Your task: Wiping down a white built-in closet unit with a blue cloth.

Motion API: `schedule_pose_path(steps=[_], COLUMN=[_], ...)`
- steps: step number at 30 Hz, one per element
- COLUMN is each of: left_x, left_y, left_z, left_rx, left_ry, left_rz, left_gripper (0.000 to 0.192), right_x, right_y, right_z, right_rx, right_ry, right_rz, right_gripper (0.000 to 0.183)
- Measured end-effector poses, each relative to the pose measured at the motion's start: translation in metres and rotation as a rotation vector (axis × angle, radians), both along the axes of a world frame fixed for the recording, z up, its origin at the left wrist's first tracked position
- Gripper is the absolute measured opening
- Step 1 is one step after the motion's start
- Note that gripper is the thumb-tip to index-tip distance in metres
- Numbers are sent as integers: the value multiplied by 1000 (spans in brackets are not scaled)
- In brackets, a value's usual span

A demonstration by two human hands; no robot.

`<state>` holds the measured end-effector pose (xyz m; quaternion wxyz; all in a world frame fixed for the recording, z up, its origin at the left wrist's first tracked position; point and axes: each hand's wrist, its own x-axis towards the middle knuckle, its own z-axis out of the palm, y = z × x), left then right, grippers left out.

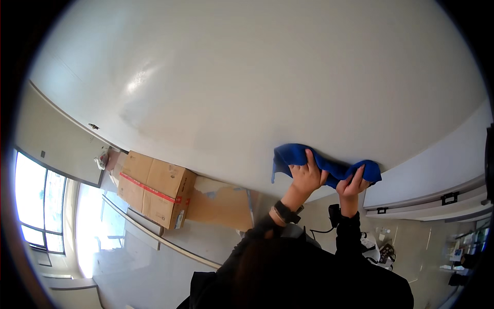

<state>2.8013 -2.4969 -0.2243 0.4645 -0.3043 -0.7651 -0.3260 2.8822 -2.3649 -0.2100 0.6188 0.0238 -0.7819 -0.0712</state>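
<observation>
A blue cloth (295, 152) is bunched across the near right part of a large pale, glossy surface (247, 96). My left hand (307, 177) grips its left part, fingers spread over the folds and one loose corner hanging down at the left. Close by on the right, my right hand (352, 184) clutches the other end, which is gathered into a rounded fold. Some of my fingertips are hidden in the fabric. Whether the cloth's underside lies flat on the surface cannot be made out.
Left of me stands a cardboard box (154, 185) with red tape, beside a brown cardboard sheet (222, 204). A white panel (405, 189) with black fittings borders the right side. Bags (380, 249) rest on the floor behind it. A bright window (42, 197) is far left.
</observation>
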Motion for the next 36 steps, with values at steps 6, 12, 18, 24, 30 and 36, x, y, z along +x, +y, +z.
schedule_pose_path(steps=[6, 12, 18, 24, 30, 36], left_x=[-33, -85, -152, -222, -284, -292], left_y=[-37, -102, -193, -284, -368, -426], left_z=[91, 194, 245, 234, 180, 101], left_rx=[-81, -43, 69, 148, 167, 113], left_ry=[207, 204, 299, 208, 115, -142], left_rz=[-89, -119, -40, 35, 100, 206], left_gripper=[60, 62, 69, 74, 68, 74], right_x=[-12, -66, -140, -212, -278, -310], right_y=[-37, -123, -205, -303, -389, -445], right_z=[94, 208, 257, 269, 239, 190], right_rx=[-447, -386, -183, -108, -54, 33], right_ry=[12, 35, 96, 2, -22, -264], right_rz=[-126, -89, -86, 1, 125, 428], right_gripper=[57, 61, 64, 68, 66, 68])
